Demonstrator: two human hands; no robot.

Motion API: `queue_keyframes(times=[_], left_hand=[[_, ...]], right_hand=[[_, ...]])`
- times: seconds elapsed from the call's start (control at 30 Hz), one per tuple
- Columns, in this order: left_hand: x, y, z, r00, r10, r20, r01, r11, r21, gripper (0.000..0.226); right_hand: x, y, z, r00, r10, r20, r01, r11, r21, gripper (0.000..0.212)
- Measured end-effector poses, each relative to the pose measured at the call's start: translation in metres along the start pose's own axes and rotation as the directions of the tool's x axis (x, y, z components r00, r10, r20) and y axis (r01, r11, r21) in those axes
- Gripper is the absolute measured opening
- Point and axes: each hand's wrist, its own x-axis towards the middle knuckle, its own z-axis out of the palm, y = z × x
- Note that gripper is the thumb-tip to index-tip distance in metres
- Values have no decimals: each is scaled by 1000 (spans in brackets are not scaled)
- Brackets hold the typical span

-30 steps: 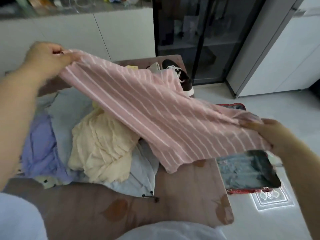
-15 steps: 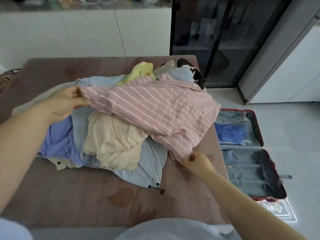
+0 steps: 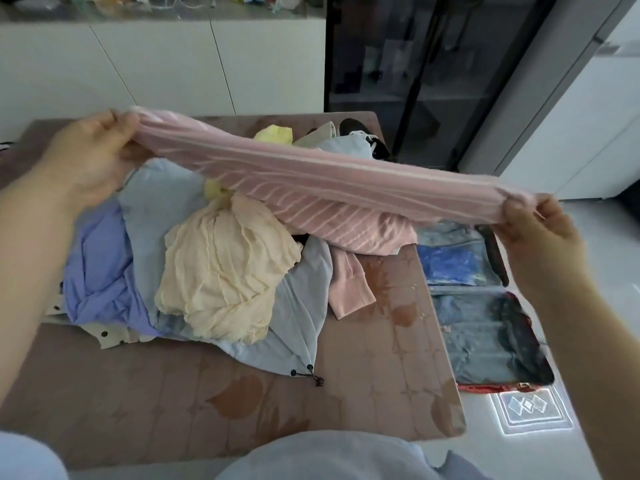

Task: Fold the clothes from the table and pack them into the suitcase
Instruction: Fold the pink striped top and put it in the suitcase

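- Left hand (image 3: 90, 161): your fingers curl round one bunched end of the pink shirt (image 3: 311, 181) and hold it above the far left of the table (image 3: 381, 393).
- Right hand (image 3: 540, 237): your thumb and curled fingers pinch the other end, out past the table's right edge.
- Shirt: stretched taut between your two hands and lifted. Its lower part sags onto the pile, and one sleeve (image 3: 349, 285) lies on the table top.
- Pile: a cream garment (image 3: 221, 271) sits on a pale blue one (image 3: 298, 327), with a lilac one (image 3: 97, 271) at the left.
- Suitcase (image 3: 498, 388): it lies open on the floor, just beside the table's right edge.
- Far half: it holds a bright blue item (image 3: 450, 265).
- Near half: grey-blue cloth shows here. You cannot tell whether it is lining or clothing.
- Shoe (image 3: 363, 136): dark, at the table's far edge, behind the pile.
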Motion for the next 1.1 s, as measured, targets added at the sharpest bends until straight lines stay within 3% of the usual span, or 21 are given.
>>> queue_keyframes(times=[0.03, 0.1, 0.17, 0.23, 0.27, 0.3, 0.33, 0.4, 0.47, 0.57, 0.7, 0.77, 0.83, 0.87, 0.9, 0.97, 1.0, 1.03, 1.1], left_hand=[[-9, 5, 3, 998, 35, 45, -34, 999, -17, 25], [-28, -1, 2, 994, 45, 99, -58, 989, 134, 37], [-51, -20, -2, 986, -32, 165, -38, 913, 406, 33], [-79, -47, -7, 958, -181, 220, 38, 847, 531, 26], [-93, -60, -9, 933, -256, 252, 74, 824, 561, 42], [-110, -71, -11, 905, -316, 285, 93, 801, 592, 64], [-120, -85, -18, 873, -381, 305, 119, 772, 624, 79], [-143, -103, -25, 786, -508, 352, 133, 695, 706, 82], [-157, -118, -31, 732, -563, 384, 110, 654, 749, 87], [-163, -132, -33, 720, -590, 364, 121, 624, 772, 92], [-155, -114, -11, 608, -675, 419, 58, 564, 823, 85], [-142, -95, 13, 681, -586, 440, 37, 627, 778, 78], [-132, -79, 44, 764, -478, 433, 44, 709, 704, 66], [-130, -76, 58, 766, -480, 428, 23, 686, 727, 57], [-131, -77, 71, 746, -527, 407, -14, 599, 801, 48], [-140, -88, 88, 733, -600, 320, -140, 328, 934, 38], [-147, -92, 95, 760, -585, 282, -184, 223, 957, 36], [-153, -95, 103, 803, -526, 280, -200, 205, 958, 33], [-156, -96, 121, 883, -314, 348, -231, 355, 906, 27]], right_hand=[[-2, -10, -5, 999, -9, 53, 6, 997, 72, 7], [-13, -16, -18, 991, 63, 117, -70, 996, 54, 16], [-30, 2, -36, 980, 182, 80, -158, 958, -241, 27], [-51, 31, -52, 956, 286, 64, -178, 742, -647, 13], [-62, 47, -59, 928, 364, 78, -171, 603, -779, 5], [-73, 62, -65, 883, 459, 101, -144, 468, -872, 10], [-85, 74, -70, 818, 564, 112, -123, 361, -924, 16], [-106, 92, -76, 719, 688, 94, -106, 243, -964, 22], [-121, 101, -79, 710, 699, 83, -56, 173, -983, 24], [-128, 104, -80, 720, 690, 70, -29, 131, -991, 29], [-122, 101, -78, 703, 706, 85, 25, 95, -995, 31], [-116, 96, -76, 714, 694, 92, -27, 159, -987, 30], [-108, 85, -75, 720, 692, 43, -183, 250, -951, 29], [-104, 79, -75, 710, 704, 2, -293, 297, -909, 29], [-100, 73, -77, 708, 706, -30, -383, 348, -856, 31], [-94, 61, -82, 742, 666, -70, -449, 417, -790, 34], [-92, 58, -85, 767, 637, -80, -428, 414, -803, 36], [-90, 57, -86, 787, 612, -86, -393, 388, -834, 40], [-91, 61, -85, 788, 610, -81, -330, 308, -892, 46]])
